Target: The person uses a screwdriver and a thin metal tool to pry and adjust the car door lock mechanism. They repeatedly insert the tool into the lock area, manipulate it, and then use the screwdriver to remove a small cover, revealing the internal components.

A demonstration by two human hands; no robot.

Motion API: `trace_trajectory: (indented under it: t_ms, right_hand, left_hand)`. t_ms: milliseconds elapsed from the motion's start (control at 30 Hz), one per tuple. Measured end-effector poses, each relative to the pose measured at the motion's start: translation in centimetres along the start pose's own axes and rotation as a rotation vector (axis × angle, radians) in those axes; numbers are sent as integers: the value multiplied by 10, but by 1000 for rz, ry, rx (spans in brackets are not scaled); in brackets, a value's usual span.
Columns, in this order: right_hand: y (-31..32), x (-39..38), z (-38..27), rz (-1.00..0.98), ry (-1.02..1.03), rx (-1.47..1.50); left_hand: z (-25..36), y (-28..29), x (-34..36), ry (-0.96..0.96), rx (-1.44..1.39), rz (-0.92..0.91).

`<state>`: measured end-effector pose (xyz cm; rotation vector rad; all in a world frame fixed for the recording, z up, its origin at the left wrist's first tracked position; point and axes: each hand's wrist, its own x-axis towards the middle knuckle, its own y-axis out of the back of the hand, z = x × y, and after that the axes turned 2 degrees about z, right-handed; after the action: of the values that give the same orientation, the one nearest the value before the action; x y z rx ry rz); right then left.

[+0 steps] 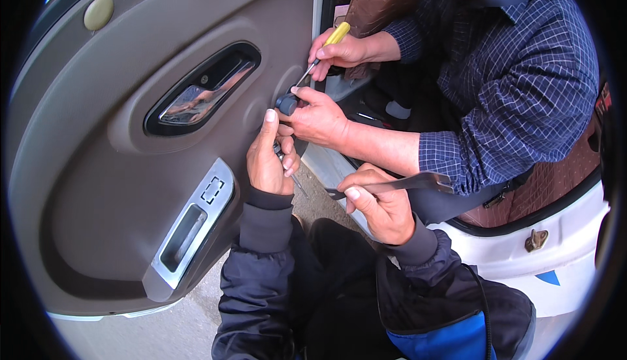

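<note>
My left hand is raised beside the door panel, its fingers curled round a small screwdriver whose thin shaft points down; most of the handle is hidden. Its thumb tip is close to a round black knob at the panel, though I cannot tell whether they touch. My right hand grips a flat, dark metal pry bar, its wide end pointing right. Another person's hand holds the knob. That person's other hand guides a yellow-handled screwdriver with its tip at the knob.
The opened brown car door fills the left side, with a chrome inner handle and a silver armrest panel. The person in a checked shirt sits in the doorway at right. A white sill with a metal striker lies below.
</note>
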<state>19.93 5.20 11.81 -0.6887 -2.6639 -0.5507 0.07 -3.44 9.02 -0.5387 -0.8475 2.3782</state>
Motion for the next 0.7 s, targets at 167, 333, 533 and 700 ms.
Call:
trace_trajectory:
  t_ms: [167, 333, 533, 700]
  right_hand:
    - [2, 5, 5, -15, 31, 11]
    - [16, 14, 3, -44, 145, -118]
    - [28, 16, 3, -84, 163, -133]
    - [26, 16, 2, 77, -24, 194]
  left_hand:
    - [-1, -10, 11, 16, 29, 31]
    - [1, -15, 21, 41, 69, 86]
    - [-2, -13, 22, 35, 111, 85]
    - [-2, -13, 25, 37, 84, 88]
